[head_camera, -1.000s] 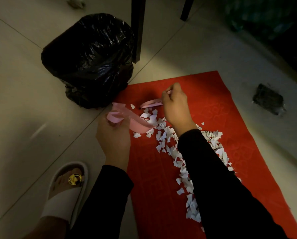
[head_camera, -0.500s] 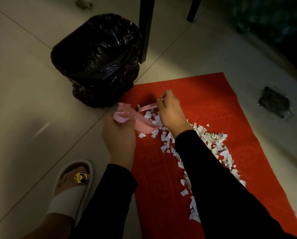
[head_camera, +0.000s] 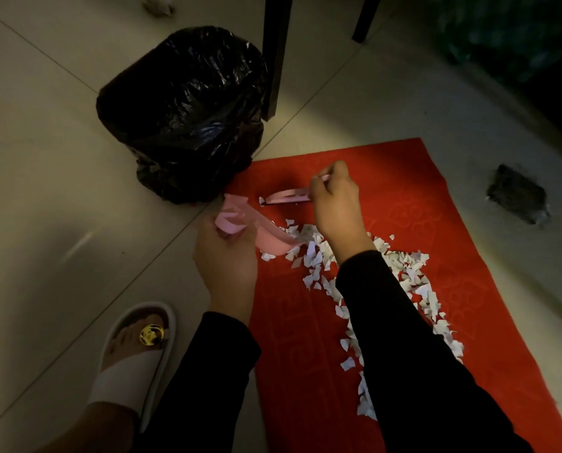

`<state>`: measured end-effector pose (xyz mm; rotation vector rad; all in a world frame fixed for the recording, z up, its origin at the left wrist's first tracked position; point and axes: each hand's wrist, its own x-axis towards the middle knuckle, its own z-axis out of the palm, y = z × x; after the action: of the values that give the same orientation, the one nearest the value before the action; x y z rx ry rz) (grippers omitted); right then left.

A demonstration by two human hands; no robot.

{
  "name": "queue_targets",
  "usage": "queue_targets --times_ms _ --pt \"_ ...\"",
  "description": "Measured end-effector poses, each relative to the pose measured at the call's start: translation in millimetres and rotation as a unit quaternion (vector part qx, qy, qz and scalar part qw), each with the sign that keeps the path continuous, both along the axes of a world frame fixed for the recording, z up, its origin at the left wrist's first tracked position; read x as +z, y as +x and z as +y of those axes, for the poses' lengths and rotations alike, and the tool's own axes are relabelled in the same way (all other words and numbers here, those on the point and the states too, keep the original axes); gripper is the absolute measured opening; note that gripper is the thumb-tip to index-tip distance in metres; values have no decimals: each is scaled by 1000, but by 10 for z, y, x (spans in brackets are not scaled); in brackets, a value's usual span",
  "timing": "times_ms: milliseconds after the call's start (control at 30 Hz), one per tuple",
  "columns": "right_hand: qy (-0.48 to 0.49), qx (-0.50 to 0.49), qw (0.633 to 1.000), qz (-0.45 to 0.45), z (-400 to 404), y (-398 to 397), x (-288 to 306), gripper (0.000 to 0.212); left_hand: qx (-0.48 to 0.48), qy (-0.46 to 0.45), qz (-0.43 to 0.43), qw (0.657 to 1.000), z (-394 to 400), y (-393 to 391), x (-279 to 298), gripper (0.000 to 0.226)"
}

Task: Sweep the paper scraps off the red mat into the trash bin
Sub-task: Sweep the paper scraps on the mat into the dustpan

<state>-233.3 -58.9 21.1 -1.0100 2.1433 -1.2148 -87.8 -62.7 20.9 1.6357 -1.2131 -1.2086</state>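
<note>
I log: mat (head_camera: 387,178) red, embossed with a faint geometric pattern. Scraps (head_camera: 315,253) white. Bin (head_camera: 181,109) in glossy black bag. Dustpan (head_camera: 266,238) and brush (head_camera: 287,196) pink. Sleeves (head_camera: 413,338) black. Slipper (head_camera: 132,364) white with a gold ornament. Floor (head_camera: 44,191) pale beige tile.

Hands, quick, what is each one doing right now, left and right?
Left hand: grip closed on the pink dustpan, its lip at the paper scraps.
Right hand: grip closed on the pink brush, over the red mat.
</note>
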Motion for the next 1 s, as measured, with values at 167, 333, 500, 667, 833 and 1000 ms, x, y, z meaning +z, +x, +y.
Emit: queue_targets --times_ms 167,333,500,667,833,1000 --pt "-13 19 999 -39 -119 97 -140 7 7 4 -9 1000 -22 12 -19 20" --pt "39 69 996 -28 -110 133 -304 8 12 7 -12 1000 -36 33 -27 21" --pt "64 34 995 71 18 57 -218 5 7 7 -23 1000 -52 25 -41 22" --pt "6 -26 996 80 64 55 -124 7 15 8 -17 1000 -27 17 -50 27" --pt "-21 10 1000 -9 -87 101 -145 9 13 6 -28 1000 -5 8 -36 26" --pt "47 57 997 -20 -48 111 -280 8 9 5 -26 1000 -18 -5 -38 24"
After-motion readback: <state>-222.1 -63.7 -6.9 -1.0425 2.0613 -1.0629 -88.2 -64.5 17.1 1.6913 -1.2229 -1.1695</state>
